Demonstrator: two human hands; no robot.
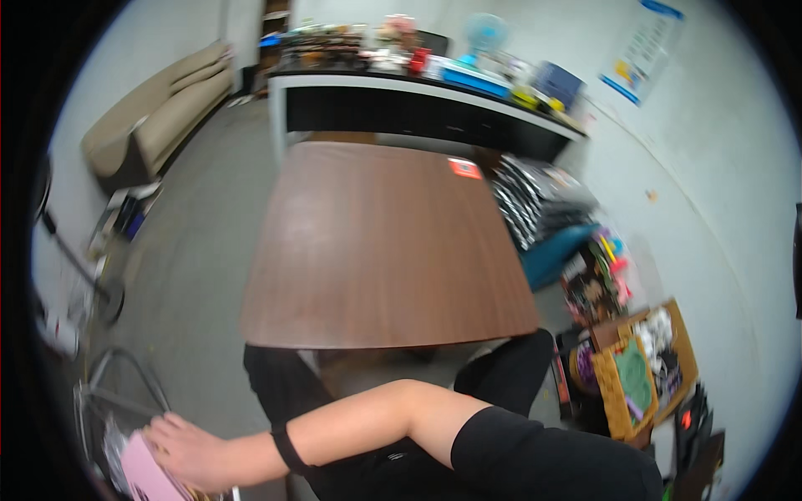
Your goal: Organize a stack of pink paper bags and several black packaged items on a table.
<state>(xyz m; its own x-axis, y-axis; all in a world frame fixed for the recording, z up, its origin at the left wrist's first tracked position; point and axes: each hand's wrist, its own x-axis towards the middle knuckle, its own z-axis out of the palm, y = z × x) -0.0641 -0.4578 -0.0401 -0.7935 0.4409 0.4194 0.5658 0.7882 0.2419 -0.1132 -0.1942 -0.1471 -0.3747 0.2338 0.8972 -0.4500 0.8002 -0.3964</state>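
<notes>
Right hand (190, 455) at the lower left has its fingers bent over the upper part of a pink item (144, 469), gripping it; the thumb's hold is hard to make out, and the item runs off the bottom of the view, so its full shape cannot be told. Clear crumpled plastic (115, 449) lies just beside the pink item on its left, and a curved metal frame (125, 367) stands behind them. From a black sleeve (551, 455) at the lower right, the bare arm bends at the elbow and extends leftward across the person's lap, with a black band (290, 451) around it near the wrist. Left hand is out of view. Two knees in black trousers (280, 384) show at the near edge of a brown wooden surface (388, 250), well apart from the pink item; an orange-and-white label (464, 169) lies at its far right corner. Behind it, a long black-and-white desk carries a pale blue fan (486, 35), a blue tray (476, 79) and a red object (418, 60). On the left sits a beige sofa (180, 108); on the right, a stack of shiny wrapped packages (543, 200) stands above an open cardboard box (678, 355).
</notes>
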